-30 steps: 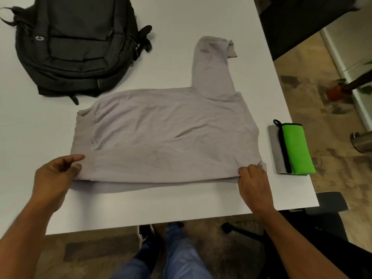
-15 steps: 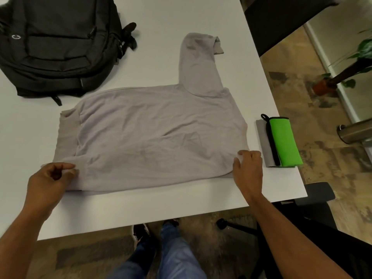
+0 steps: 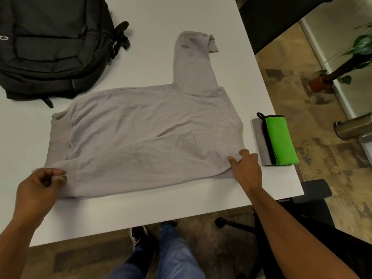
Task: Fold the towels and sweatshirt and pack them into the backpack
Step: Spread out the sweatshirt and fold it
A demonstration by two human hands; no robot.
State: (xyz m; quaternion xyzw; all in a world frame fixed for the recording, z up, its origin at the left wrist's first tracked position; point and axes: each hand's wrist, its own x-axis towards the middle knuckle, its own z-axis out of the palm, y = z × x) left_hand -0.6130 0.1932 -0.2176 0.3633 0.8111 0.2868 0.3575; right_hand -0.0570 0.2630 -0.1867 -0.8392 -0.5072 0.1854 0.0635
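Since the earlier frames our two hands have slid a little up along the near edge of the sweatshirt, and the folded near edge now lies flatter. Nearest to us, our left hand [image 3: 39,185] has curled fingers and pinches the near left corner of the grey sweatshirt [image 3: 145,135] at the cuff. Our right hand [image 3: 246,168] pinches the near right corner of the cloth, thumb on top. The sweatshirt lies flat on the white table [image 3: 157,210], one sleeve pointing away from us. Just right of it, apart, the folded towels [image 3: 275,140] are stacked near the table edge, green on grey. Farther, at the far left, lies the black backpack [image 3: 50,47].
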